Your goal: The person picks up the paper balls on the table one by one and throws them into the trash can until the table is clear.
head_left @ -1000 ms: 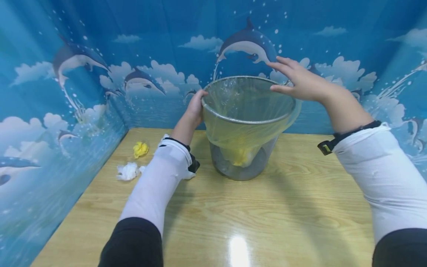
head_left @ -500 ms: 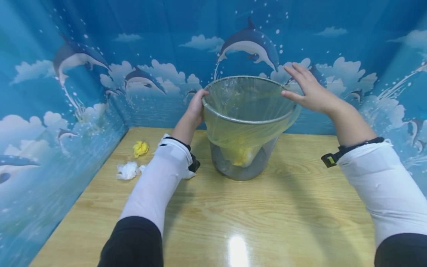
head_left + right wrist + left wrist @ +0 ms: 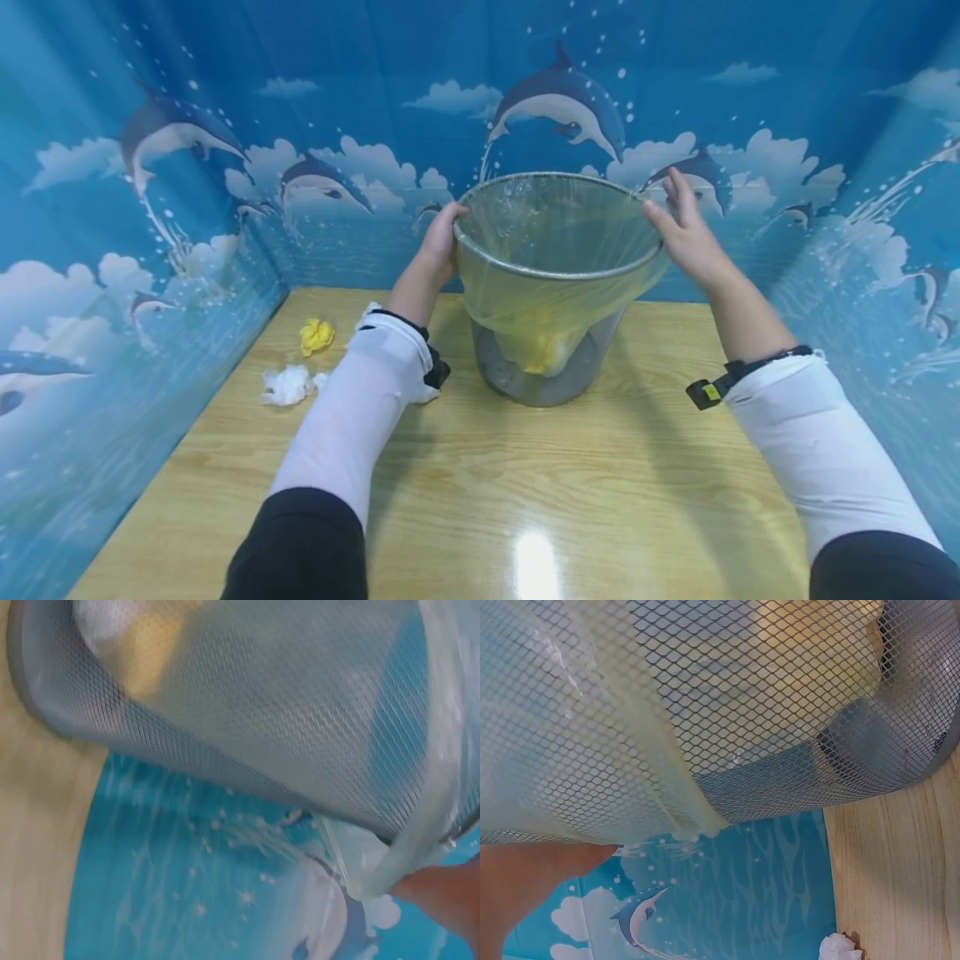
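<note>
Left hand [image 3: 437, 242]: fingers curled on the bin rim [image 3: 480, 250], steadying it.
Right hand [image 3: 686, 229]: fingers apart, pressing the yellow liner [image 3: 555, 283] against the rim.

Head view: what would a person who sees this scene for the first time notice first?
A mesh wastebasket lined with a yellowish plastic bag stands in the middle of the wooden table, with the left hand and right hand at opposite sides of its rim. A yellow paper ball and a white one lie at the left.
</note>
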The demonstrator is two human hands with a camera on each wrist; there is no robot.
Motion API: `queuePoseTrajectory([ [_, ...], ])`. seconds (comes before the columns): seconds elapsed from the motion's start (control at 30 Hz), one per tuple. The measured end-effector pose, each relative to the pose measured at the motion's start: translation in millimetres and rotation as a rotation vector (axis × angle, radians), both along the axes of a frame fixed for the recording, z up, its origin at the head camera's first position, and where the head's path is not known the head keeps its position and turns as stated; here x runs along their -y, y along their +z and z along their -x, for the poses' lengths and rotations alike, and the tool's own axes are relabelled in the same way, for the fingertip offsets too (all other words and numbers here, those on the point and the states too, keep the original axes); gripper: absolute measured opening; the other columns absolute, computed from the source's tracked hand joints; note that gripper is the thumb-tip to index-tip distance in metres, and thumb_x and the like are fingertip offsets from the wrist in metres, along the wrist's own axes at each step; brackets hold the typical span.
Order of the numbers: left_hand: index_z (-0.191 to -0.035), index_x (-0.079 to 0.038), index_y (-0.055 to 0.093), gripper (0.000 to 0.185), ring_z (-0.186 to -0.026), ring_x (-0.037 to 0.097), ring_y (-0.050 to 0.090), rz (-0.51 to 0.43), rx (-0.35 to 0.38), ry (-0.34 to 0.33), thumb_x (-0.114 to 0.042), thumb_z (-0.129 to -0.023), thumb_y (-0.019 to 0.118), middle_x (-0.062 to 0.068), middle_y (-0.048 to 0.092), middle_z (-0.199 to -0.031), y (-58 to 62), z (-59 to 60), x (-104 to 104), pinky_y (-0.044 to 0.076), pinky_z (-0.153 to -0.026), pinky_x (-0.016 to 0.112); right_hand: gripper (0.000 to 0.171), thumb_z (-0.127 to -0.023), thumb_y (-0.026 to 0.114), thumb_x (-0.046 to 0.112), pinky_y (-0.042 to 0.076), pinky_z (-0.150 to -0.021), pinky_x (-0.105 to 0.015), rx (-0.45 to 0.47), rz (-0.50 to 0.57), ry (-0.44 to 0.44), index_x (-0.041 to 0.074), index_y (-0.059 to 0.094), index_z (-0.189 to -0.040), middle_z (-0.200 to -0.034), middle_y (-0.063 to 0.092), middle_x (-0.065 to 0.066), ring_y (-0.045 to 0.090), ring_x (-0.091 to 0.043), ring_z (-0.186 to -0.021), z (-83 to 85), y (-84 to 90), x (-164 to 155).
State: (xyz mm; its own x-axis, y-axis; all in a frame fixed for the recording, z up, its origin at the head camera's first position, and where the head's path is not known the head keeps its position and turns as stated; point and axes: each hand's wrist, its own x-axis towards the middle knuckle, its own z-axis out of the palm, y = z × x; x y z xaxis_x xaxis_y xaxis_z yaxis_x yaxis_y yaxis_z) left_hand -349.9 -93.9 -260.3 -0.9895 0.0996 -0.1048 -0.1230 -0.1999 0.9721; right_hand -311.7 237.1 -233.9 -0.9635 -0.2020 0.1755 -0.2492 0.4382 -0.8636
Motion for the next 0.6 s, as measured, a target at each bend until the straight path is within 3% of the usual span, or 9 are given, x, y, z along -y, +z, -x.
queuePoseTrajectory([
  [0.13, -0.138, -0.011, 0.046, 0.043, -0.099, 0.016, 0.050, 0.002, 0.001, 0.002, -0.027, -0.101, 0.034, 0.004, 0.045, -0.134, -0.7, -0.3, 0.3, 0.040, -0.090, 0.031, 0.076, -0.099, 0.032, 0.056, -0.002, -0.120, -0.049, 0.081, 0.108, -0.066, 0.032, -0.016, -0.153, -0.162, -0.015, 0.005, -0.010, -0.022, -0.150, -0.7, -6.4, 6.5],
  [0.3, -0.127, -0.010, 0.050, 0.034, -0.093, 0.015, 0.050, -0.006, 0.001, 0.004, -0.027, -0.101, 0.035, 0.001, 0.048, -0.121, 0.1, 0.1, -0.5, 0.040, -0.085, 0.029, 0.073, -0.099, 0.031, 0.056, 0.002, -0.121, -0.047, 0.162, 0.271, -0.137, 0.034, -0.010, -0.154, -0.162, -0.016, 0.004, -0.005, -0.025, -0.150, -0.2, -11.5, 13.6],
  [0.47, -0.130, -0.011, 0.048, 0.036, -0.093, 0.015, 0.050, -0.018, 0.004, -0.002, -0.027, -0.101, 0.035, 0.003, 0.045, -0.129, 0.8, 0.3, -0.9, 0.041, -0.084, 0.029, 0.070, -0.101, 0.036, 0.048, 0.009, -0.121, -0.042, 0.206, 0.463, -0.125, 0.033, -0.005, -0.155, -0.162, -0.013, 0.005, 0.009, -0.025, -0.149, 0.1, -16.8, 16.8],
  [0.6, -0.137, -0.013, 0.045, 0.040, -0.095, 0.016, 0.050, -0.023, 0.010, 0.001, -0.026, -0.101, 0.035, 0.003, 0.042, -0.138, 0.7, -0.4, -0.2, 0.041, -0.083, 0.029, 0.069, -0.101, 0.038, 0.042, 0.003, -0.122, -0.040, 0.196, 0.515, -0.097, 0.031, -0.003, -0.156, -0.162, -0.015, 0.010, 0.000, -0.019, -0.150, -0.3, -21.8, 19.5],
])
